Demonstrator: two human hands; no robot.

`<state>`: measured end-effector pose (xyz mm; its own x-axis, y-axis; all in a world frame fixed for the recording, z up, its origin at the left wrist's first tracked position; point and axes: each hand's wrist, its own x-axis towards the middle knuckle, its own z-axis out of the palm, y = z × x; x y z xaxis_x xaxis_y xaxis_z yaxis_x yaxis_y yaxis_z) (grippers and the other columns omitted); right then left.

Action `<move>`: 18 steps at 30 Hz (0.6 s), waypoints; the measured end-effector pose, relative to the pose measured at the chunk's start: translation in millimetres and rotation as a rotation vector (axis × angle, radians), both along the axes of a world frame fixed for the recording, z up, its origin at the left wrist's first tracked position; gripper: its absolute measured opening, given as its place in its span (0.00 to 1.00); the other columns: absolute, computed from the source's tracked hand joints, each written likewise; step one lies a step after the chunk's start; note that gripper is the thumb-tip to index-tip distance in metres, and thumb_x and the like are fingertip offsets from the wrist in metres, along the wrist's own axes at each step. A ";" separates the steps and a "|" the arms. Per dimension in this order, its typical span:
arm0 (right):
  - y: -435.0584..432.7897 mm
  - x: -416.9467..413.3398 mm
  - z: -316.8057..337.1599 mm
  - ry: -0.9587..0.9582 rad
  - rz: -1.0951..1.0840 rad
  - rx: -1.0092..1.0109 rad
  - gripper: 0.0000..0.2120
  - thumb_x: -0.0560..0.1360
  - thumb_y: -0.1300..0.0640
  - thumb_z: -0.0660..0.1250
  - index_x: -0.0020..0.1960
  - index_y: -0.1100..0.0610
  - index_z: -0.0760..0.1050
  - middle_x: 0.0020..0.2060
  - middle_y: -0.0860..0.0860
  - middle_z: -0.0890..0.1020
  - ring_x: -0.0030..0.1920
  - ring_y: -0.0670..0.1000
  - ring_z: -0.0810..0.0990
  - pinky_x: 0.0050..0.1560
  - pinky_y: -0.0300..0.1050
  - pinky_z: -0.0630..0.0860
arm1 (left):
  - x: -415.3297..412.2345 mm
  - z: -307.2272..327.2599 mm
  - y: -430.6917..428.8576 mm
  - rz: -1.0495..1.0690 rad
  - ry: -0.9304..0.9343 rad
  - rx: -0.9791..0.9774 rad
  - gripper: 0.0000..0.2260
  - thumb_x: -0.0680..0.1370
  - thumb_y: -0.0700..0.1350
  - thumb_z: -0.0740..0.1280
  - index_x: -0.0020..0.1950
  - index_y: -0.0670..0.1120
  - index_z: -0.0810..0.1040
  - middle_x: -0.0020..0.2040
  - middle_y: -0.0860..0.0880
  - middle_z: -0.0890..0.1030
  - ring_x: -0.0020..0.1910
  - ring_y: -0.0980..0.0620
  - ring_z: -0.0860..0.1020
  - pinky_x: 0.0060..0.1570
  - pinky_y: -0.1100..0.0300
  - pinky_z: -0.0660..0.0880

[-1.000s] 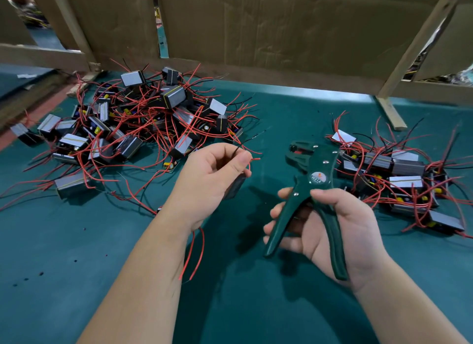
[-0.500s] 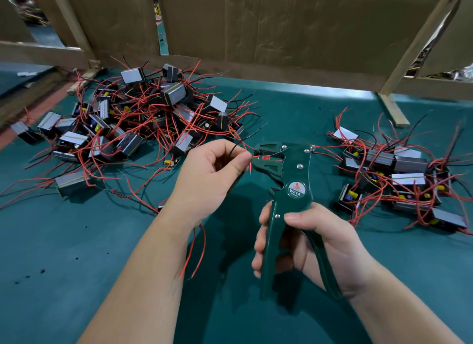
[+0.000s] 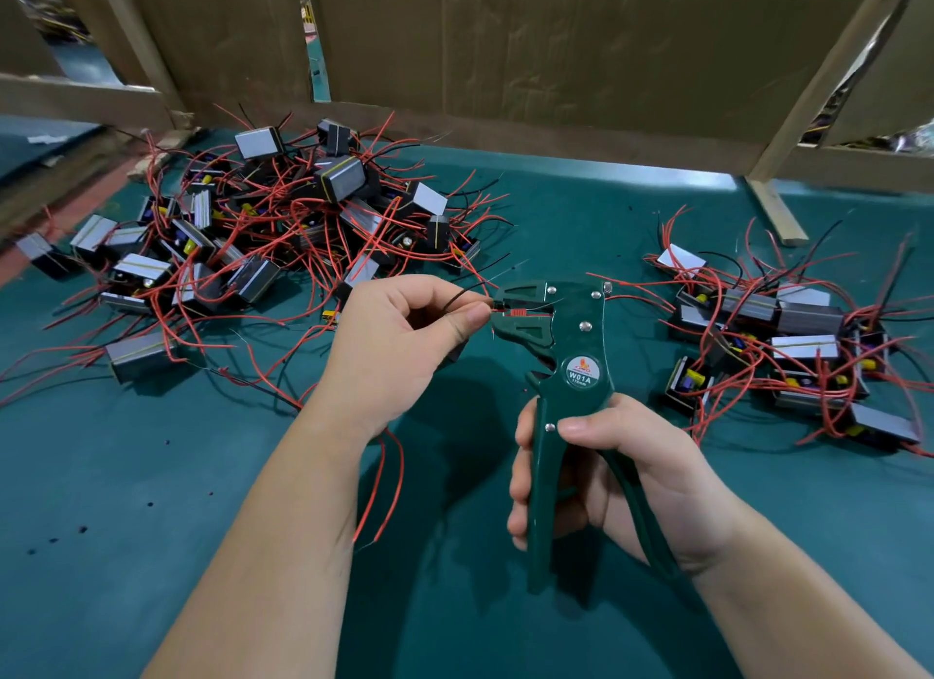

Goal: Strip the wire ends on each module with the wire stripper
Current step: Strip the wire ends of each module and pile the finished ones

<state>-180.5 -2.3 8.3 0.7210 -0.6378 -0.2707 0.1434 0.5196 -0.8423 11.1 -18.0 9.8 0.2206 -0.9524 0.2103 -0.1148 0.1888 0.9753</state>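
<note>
Swung in from three o'clock, the stripper (image 3: 576, 355) now stands upright at the centre of view. Its head is turned toward nine o'clock to meet the left hand (image 3: 399, 345), which has barely shifted. That closes the gap: the end of a red wire (image 3: 515, 313) now lies between the jaws. The squeeze that cuts and pulls the insulation is probably next, and it is not yet made, since the handles stand apart.

On the green tabletop (image 3: 151, 476) a big pile (image 3: 263, 233) of tangled modules lies at ten o'clock and a smaller pile (image 3: 788, 345) at three o'clock. The small one is likely the finished lot. The right hand (image 3: 621, 476) is curled round the stripper's handles, thumb across the front. The left hand pinches the wire between thumb and forefinger just beside the jaws; its module is mostly hidden under the palm, and red leads hang below the wrist. The stripper is dark green with a round label under its pivot. The wire is thin, and a black lead loops above the thumb.
</note>
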 end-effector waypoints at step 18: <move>-11.8 3.3 2.7 -0.204 -0.560 0.103 0.13 0.64 0.54 0.61 0.43 0.61 0.75 0.33 0.60 0.79 0.35 0.60 0.81 0.38 0.54 0.81 | -3.0 -17.9 -4.3 -0.033 -0.597 -0.039 0.08 0.77 0.47 0.68 0.38 0.55 0.77 0.35 0.60 0.80 0.34 0.61 0.76 0.38 0.69 0.70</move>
